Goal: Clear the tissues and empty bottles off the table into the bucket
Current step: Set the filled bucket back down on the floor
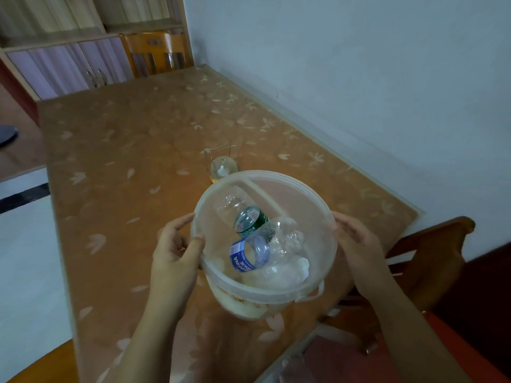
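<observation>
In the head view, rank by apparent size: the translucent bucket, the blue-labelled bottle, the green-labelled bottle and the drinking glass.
1. Translucent white plastic bucket: largest.
2. Clear blue-labelled plastic bottle and clear green-labelled plastic bottle: alike, overlapping, unranked.
3. Clear drinking glass: looks smallest, but farther off and partly hidden by the bucket.

Table [138, 150] — brown with pale leaf print, clear glass [222, 165] standing upright near its middle

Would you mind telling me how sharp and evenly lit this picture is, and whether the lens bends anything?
Head view: dim, flat light, with a soft sheen on the table at its far end. Head view: the cabinet is blurred, yet the blue-labelled bottle in the bucket is fairly sharp. Head view: the wide lens bows the table edges.
</observation>
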A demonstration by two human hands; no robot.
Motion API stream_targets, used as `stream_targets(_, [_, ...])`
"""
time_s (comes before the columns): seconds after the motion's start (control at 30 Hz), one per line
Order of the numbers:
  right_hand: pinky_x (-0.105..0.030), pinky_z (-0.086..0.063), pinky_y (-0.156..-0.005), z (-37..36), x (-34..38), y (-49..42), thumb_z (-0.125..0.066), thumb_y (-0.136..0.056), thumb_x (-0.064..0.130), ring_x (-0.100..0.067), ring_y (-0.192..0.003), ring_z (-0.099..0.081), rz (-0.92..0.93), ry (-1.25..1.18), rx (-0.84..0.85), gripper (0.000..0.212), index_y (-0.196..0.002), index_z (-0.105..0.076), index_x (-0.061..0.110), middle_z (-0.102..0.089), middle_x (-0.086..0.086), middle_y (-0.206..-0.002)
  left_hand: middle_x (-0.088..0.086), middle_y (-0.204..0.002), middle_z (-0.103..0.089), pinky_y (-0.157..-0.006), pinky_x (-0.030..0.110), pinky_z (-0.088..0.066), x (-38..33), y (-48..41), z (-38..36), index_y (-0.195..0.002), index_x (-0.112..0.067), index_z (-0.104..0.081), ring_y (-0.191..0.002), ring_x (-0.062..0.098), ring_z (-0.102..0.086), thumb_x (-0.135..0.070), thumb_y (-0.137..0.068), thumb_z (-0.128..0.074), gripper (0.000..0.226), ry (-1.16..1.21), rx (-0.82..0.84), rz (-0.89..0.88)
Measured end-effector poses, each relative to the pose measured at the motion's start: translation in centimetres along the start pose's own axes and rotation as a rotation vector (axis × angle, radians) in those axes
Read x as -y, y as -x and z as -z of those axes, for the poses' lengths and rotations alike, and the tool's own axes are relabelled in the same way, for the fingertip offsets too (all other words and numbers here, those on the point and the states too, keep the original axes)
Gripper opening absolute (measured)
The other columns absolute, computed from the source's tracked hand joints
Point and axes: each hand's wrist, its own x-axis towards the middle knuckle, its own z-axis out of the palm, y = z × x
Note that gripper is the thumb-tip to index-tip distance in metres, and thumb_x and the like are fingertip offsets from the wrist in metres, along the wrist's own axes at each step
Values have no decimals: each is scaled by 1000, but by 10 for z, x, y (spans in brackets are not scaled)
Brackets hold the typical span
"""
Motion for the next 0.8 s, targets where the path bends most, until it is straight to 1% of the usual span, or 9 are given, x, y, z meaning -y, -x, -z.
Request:
stream_targets(0.1, [-13, -51, -62, 4, 1, 17, -55, -87, 11, 0, -85, -66, 24, -15, -20, 25, -102, -65, 28, -71, 22, -92, 28, -83, -57, -64, 55, -52, 5, 4, 3, -96, -52, -58, -74, 43, -59, -27, -76, -57, 32, -38, 51, -20])
stream_targets(0.2, [-14, -51, -66, 12, 5, 36, -55, -87, 10, -2, -89, -65, 59, -19, -39, 25, -106, -65, 24, -72, 15, -96, 27, -78, -56, -63, 52, -52, 7, 10, 5, -96, -53, -58, -66, 34, -58, -15, -84, -57, 40, -66, 83, -44])
stream_targets(0.3, [-24, -55, -72, 21, 6, 53, -54, -88, 10, -9, -93, -66, 61, -26, -72, 26, -106, -65, 24, -71, 7, -101, 23, -73, -56, -60, 46, -52, 6, 20, 7, -96, -53, -58, -61, 26, -57, -12, -85, -57, 42, -65, 119, -68])
stream_targets(0.47, [-28, -54, -73, 27, 9, 81, -54, -88, 14, -7, -92, -66, 63, -51, -89, 27, -95, -67, 37, -72, 12, -98, 31, -79, -56, -61, 49, -51, 1, 47, 15, -95, -50, -60, -64, 33, -57, -11, -85, -57, 40, -32, 129, -78])
stream_targets(0.53, [-36, -54, -81, 29, 8, 93, -54, -88, 15, -12, -103, -63, 62, -49, -84, 28, -95, -68, 39, -70, 4, -105, 32, -80, -55, -62, 49, -51, -3, 59, 21, -94, -49, -60, -64, 32, -57, -10, -85, -57, 41, -12, 119, -82])
stream_targets(0.6, [-46, -48, -94, 31, 8, 106, -53, -89, 14, -20, -117, -55, 62, -57, -83, 28, -96, -67, 37, -67, -3, -111, 35, -82, -55, -62, 48, -50, -6, 73, 26, -94, -47, -60, -63, 29, -55, -8, -85, -56, 41, -1, 103, -90])
stream_targets(0.67, [-42, -48, -94, 32, 11, 121, -54, -89, 13, -14, -113, -58, 72, -83, -80, 25, -101, -66, 31, -70, 5, -104, 35, -84, -55, -63, 48, -48, -11, 92, 33, -94, -47, -60, -65, 29, -53, -7, -85, -55, 41, -1, 81, -95])
stream_targets(0.73, [-27, -52, -83, 34, 16, 139, -54, -88, 14, 2, -96, -62, 90, -89, -64, 23, -105, -64, 26, -70, 25, -91, 35, -87, -56, -64, 50, -47, -16, 113, 42, -92, -47, -59, -67, 29, -53, -11, -82, -55, 37, 1, 62, -91])
stream_targets(0.8, [-16, -52, -75, 38, 16, 159, -54, -88, 16, 12, -90, -61, 117, -77, -44, 21, -101, -62, 32, -65, 38, -87, 33, -87, -58, -65, 53, -48, -19, 135, 53, -92, -46, -59, -68, 30, -54, -14, -79, -55, 35, -23, 53, -83])
